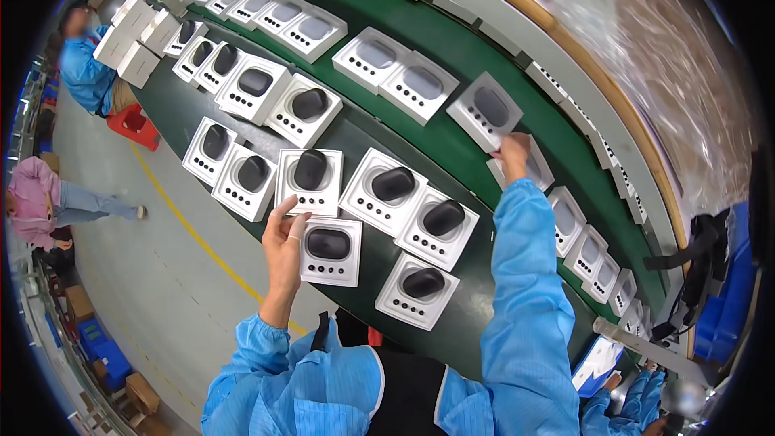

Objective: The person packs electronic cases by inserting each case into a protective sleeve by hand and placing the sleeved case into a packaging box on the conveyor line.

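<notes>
My left hand (284,246) reaches to the near side of the table with its fingers apart, fingertips at the lower edge of an open white earbud box (284,186) holding a black charging case (310,170). Just right of its fingers sits a similar box with a black case (328,244). Over the green belt, my right hand (514,155) has its fingers closed on the near edge of a white earbud box (539,171), partly hidden by the hand. Beyond it lies another box with a grey, film-covered case (491,106). Small black ear tips line each box.
Several more boxes with black cases (393,183) cover the dark green table. Film-covered boxes (422,81) line the belt (460,56). White cartons (136,36) are stacked far left, near a seated person (87,73) and a red stool (133,127). Plastic wrap (638,48) lies beyond the rail.
</notes>
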{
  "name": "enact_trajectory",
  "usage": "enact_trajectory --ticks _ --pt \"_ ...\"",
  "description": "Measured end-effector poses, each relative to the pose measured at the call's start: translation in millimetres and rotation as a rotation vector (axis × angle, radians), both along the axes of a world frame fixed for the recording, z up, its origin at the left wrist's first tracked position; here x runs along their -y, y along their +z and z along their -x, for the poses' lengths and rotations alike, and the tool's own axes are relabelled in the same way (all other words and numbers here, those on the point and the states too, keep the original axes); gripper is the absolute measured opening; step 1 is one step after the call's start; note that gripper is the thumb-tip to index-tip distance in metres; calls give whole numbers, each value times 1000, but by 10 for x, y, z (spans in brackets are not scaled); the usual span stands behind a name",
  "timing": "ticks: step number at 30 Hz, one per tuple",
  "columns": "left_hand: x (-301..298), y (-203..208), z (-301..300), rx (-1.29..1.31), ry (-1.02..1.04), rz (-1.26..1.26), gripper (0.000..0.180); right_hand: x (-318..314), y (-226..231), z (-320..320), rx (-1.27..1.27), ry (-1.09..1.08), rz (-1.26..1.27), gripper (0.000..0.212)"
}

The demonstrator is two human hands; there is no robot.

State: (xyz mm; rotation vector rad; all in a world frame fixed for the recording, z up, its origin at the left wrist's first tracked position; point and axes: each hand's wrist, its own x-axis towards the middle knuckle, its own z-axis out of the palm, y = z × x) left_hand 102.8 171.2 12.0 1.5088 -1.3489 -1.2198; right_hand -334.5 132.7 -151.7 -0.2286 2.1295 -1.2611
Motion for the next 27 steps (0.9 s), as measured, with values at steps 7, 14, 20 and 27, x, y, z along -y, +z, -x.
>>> enact_trajectory --ticks 7,14,20,27 --pt "130 -206 10 -65 -42 -61 39 -165 -621 205 -393 245 -169 31" --pt "128 -376 62 35 -118 -46 39 -334 72 -100 -372 394 -98 36" --pt "17 -329 473 50 -163 27 32 -1348 629 -461 26 197 340 28" --pt "-1085 -673 1016 91 -477 141 19 -2996 197 -810 241 49 279 28"
